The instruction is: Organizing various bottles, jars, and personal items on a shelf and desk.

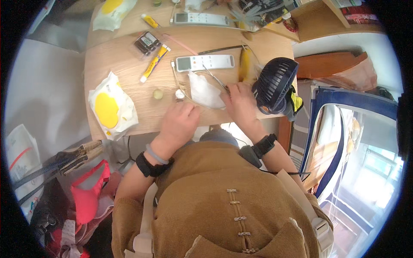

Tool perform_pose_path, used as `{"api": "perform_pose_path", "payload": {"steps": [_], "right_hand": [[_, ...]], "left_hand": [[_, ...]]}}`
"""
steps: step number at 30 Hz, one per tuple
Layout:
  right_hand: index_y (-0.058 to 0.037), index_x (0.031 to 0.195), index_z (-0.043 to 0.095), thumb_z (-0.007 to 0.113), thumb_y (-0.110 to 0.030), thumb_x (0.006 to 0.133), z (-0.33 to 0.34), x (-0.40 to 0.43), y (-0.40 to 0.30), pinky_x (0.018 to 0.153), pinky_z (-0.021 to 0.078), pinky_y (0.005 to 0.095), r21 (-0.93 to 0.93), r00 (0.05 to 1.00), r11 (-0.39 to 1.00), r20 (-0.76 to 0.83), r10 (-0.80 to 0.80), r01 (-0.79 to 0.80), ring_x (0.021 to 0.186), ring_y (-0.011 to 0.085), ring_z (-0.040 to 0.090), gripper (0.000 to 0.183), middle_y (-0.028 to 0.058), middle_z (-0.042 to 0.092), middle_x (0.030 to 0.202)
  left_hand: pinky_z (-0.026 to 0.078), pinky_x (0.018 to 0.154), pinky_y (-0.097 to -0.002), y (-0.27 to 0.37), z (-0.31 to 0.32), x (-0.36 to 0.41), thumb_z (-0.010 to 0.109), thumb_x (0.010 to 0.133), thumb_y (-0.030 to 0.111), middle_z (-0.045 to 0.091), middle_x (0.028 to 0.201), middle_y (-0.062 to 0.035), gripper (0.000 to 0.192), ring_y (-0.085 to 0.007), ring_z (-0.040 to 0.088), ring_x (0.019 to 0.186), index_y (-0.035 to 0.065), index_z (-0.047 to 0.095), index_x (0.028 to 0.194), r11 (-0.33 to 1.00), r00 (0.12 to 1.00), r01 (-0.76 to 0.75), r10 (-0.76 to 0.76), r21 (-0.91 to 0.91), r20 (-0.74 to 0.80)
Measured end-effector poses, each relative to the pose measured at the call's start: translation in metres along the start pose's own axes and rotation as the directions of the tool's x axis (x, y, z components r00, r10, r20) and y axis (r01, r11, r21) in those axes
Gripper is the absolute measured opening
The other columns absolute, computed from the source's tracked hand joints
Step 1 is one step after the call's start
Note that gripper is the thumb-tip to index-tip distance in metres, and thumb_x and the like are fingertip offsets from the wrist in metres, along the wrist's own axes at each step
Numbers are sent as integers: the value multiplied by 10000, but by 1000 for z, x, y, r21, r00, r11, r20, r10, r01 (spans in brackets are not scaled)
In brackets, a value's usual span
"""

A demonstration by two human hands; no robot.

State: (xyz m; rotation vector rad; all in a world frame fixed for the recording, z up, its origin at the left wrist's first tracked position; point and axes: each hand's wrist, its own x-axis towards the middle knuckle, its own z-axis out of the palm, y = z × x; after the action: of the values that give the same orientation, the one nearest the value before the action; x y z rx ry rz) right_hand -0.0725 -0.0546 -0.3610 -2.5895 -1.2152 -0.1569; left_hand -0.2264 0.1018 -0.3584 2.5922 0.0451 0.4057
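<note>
My right hand (240, 96) grips a thin metal tool (214, 76), its narrow end pointing up and left over the white tissue (205, 90). It looks like tweezers, though the handle is hidden by the fingers. My left hand (180, 121) rests at the front edge of the wooden table, fingers curled down; whether anything is in them is hidden. Just beyond its fingertips lies a small wristwatch (179, 94) with a pale face. A thin pale cable (176, 79) loops around the tissue. Beyond that lies a white remote control (206, 62).
A dark fan (276, 85) stands at the table's right edge, beside a yellow object (245, 64). Leftward lie a white-and-yellow soft pack (111, 106), a yellow tube (155, 63), packaged batteries (146, 43) and a small greenish round item (157, 94). A mirror (206, 6) backs the table (145, 113).
</note>
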Motion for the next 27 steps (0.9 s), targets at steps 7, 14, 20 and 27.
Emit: {"api": "perform_pose_path", "payload": {"steps": [7,14,20,27], "right_hand": [[-72,898,587,646,-217,818,15,-5,11,729,493,417,39,993,997,102,56,-61,855,313,607,176,104,588,886],[-71,886,589,657,-230,808,10,-5,9,742,495,414,51,991,997,119,60,-66,855,296,616,190,102,599,889],[-68,868,587,679,-213,783,11,-2,5,742,491,414,36,991,998,123,46,-50,847,291,613,191,99,600,860],[-70,852,589,687,-190,765,16,-5,2,739,474,426,80,994,994,73,-79,73,826,297,610,178,108,594,843]], "left_hand": [[462,700,-379,3,-2,0,674,754,91,570,846,-83,196,-277,575,802,51,617,937,1000,995,-5,3,23,97],[481,635,-396,-12,-3,-28,679,766,88,585,772,-102,191,-300,590,725,51,613,941,987,992,123,-122,105,-11],[485,642,-413,-14,-4,-34,699,783,149,611,811,-125,226,-328,600,754,52,600,962,941,942,329,-320,83,-99],[481,624,-424,-18,9,-21,692,793,210,615,800,-141,224,-338,606,740,44,563,871,895,899,438,-435,85,-57]]}}
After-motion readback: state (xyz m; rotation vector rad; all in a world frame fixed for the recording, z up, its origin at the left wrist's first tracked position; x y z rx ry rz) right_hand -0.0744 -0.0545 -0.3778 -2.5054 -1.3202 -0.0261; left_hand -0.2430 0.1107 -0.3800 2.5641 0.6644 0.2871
